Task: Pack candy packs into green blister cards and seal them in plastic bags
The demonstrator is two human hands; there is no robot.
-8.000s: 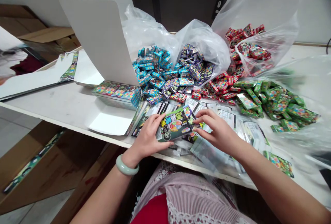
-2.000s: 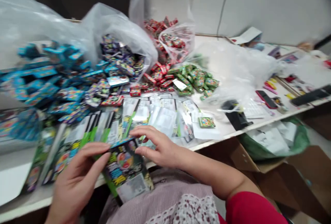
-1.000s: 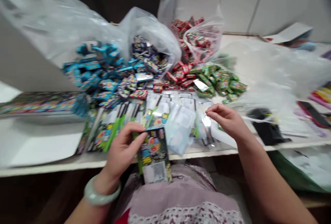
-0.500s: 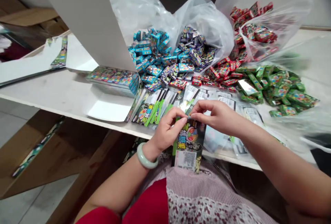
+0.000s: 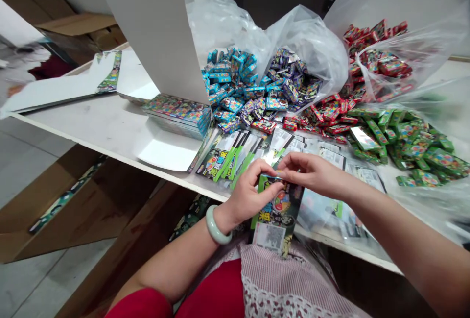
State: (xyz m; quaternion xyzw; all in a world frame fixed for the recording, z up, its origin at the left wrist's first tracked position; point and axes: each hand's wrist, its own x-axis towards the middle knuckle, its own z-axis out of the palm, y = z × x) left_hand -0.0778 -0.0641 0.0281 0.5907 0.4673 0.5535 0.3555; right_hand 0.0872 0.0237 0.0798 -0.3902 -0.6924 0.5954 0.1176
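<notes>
A black printed candy pouch (image 5: 278, 217) with green edging and a white label panel hangs upright over my lap, its top edge at the table's front. My left hand (image 5: 251, 193), with a pale green bangle at the wrist, pinches the pouch's top, thumb lying across its front. At the top right corner, the fingertips of my right hand (image 5: 312, 173) are pressed together on the same edge. Whether the pouch mouth is parted between my fingers is too small to tell. More flat printed pouches (image 5: 220, 159) lie overlapped on the table just beyond my hands.
Behind the pouches are heaps of small blue boxes (image 5: 231, 75), purple boxes (image 5: 290, 80), red boxes (image 5: 330, 112) and green packets (image 5: 414, 144), spilling from clear bags (image 5: 312, 34). At left stands a display carton (image 5: 157, 29). Cardboard boxes (image 5: 81, 195) sit below the table edge.
My view has shifted, so the scene sits further right and slightly lower. My left thumb has moved further across the pouch's front; both hands keep hold of its top edge.
</notes>
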